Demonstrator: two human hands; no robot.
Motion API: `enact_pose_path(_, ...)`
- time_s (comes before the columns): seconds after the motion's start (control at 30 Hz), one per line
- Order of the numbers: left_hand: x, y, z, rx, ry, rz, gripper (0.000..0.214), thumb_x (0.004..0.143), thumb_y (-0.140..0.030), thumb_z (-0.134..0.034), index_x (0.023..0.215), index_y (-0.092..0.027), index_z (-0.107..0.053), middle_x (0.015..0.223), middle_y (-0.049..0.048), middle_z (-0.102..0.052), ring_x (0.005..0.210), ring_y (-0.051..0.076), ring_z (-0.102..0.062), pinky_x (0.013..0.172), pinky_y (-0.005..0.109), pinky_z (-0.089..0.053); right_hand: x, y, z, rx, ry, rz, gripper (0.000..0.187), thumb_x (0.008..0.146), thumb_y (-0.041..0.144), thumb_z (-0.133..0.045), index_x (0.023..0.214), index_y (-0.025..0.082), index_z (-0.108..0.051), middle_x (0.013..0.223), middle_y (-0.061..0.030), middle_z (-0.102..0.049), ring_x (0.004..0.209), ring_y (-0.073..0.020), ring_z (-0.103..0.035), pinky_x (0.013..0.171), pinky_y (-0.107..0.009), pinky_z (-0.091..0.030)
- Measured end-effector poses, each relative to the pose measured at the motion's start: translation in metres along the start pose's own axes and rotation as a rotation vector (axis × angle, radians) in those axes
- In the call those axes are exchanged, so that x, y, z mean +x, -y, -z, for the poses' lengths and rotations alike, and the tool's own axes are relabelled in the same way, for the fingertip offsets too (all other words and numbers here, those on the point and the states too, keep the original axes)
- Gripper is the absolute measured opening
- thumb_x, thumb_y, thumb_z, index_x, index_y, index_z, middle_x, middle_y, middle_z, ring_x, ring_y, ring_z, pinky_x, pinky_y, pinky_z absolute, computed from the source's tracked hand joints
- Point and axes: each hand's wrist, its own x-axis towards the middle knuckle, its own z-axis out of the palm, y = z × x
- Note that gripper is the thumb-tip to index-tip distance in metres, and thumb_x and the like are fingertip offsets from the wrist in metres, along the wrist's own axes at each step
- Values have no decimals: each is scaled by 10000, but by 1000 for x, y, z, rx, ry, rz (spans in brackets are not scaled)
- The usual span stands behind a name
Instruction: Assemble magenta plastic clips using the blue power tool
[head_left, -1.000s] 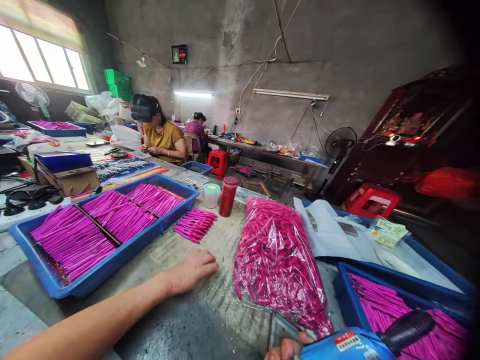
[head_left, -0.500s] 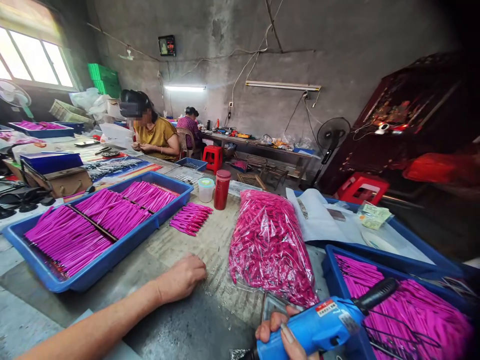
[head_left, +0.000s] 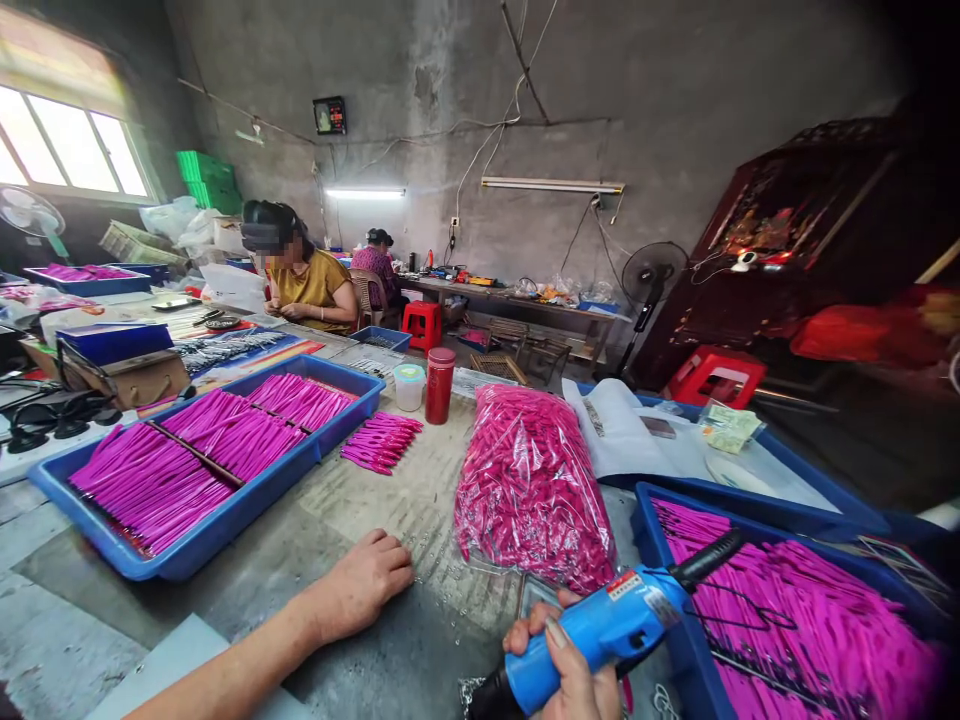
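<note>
My right hand [head_left: 562,650] is wrapped around a blue electric screwdriver [head_left: 592,630], whose black nose points down to the lower left. Its black cord end reaches over the blue tray of pink strips at right. On the tabletop rests my left hand [head_left: 367,585], its fingers curled together and the tips hidden. Tiny clear bits [head_left: 439,590] lie scattered just beside those fingers. Beyond them stands a clear plastic bag [head_left: 532,490] stuffed with pink pieces. A small row of pink pieces [head_left: 381,442] with dark red ends lies farther back on the table.
A blue tray [head_left: 180,565] of long pink strips sits at left, another blue tray [head_left: 649,530] at right. A red canister [head_left: 439,385] and a lidded tub [head_left: 409,388] stand mid-table. Across the table a person in a yellow top [head_left: 319,290] works; another sits farther back.
The view has shifted slightly. My right hand and the screwdriver have come a little left. My left hand stays at the same place on the table, fingers still curled.
</note>
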Motion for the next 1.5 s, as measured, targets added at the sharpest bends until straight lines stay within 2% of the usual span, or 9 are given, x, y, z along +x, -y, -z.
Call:
enact_pose_path(0.17,-11,6,5,-20,-78,165,316,861,-81,-287,820,-185,-582,777,36,-608,761,165,-530,711,287,-393,0,-1,-2,15,-6,6,406,674,305,-647,1006,208,-433,621,60,-515,451,-118,-518,467,-253,-423)
enact_pose_path(0.3,-12,2,6,-36,-33,144,275,872,-102,-318,874,-197,-576,825,32,-621,790,168,-522,717,286,-378,0,-2,-1,19,11,9,402,679,313,-647,1006,217,-434,628,58,-531,456,-115,-524,473,-245,-421)
enact_pose_path(0.5,-18,-5,3,-33,-8,137,232,866,-108,-376,811,-203,-580,863,18,-621,813,162,-505,755,305,-332,2,-3,1,-12,23,35,418,667,334,-657,989,207,-424,603,60,-529,453,-128,-521,483,-263,-417)
enact_pose_path(0.63,-27,-3,4,-28,-37,230,274,868,-103,-338,797,-191,-588,790,27,-616,779,165,-501,728,309,-327,1,-1,1,-20,26,34,404,668,315,-654,983,204,-426,597,58,-528,457,-132,-522,478,-265,-415)
enact_pose_path(0.73,-29,-2,6,-28,-67,289,304,866,-88,-318,859,-200,-601,825,31,-623,808,169,-503,716,309,-326,-1,1,0,-20,46,38,392,680,310,-640,993,202,-430,589,56,-527,469,-129,-522,485,-257,-414)
enact_pose_path(0.93,-25,-9,6,-9,11,309,216,867,-144,-419,918,-222,-614,908,37,-615,864,191,-480,741,332,-314,-2,0,0,-50,27,35,421,662,333,-660,992,199,-436,616,54,-539,469,-132,-528,488,-261,-414)
enact_pose_path(1.2,-35,-15,1,-27,-35,318,273,854,-115,-426,968,-274,-616,1000,38,-590,917,202,-443,766,346,-301,4,-2,4,-81,56,50,523,618,369,-677,1039,196,-420,600,54,-537,457,-139,-527,473,-271,-428)
enact_pose_path(1.33,-31,-21,1,-19,1,339,281,855,-132,-434,1024,-294,-590,1022,43,-582,940,215,-432,774,364,-298,3,0,2,-79,53,47,479,614,377,-672,972,195,-412,552,61,-531,443,-143,-522,478,-275,-425)
enact_pose_path(1.5,-24,-29,2,-24,25,287,216,852,-180,-466,964,-289,-616,1043,48,-567,947,224,-428,774,374,-293,3,1,2,-82,61,63,449,634,361,-661,969,195,-412,566,60,-538,448,-138,-526,477,-269,-424)
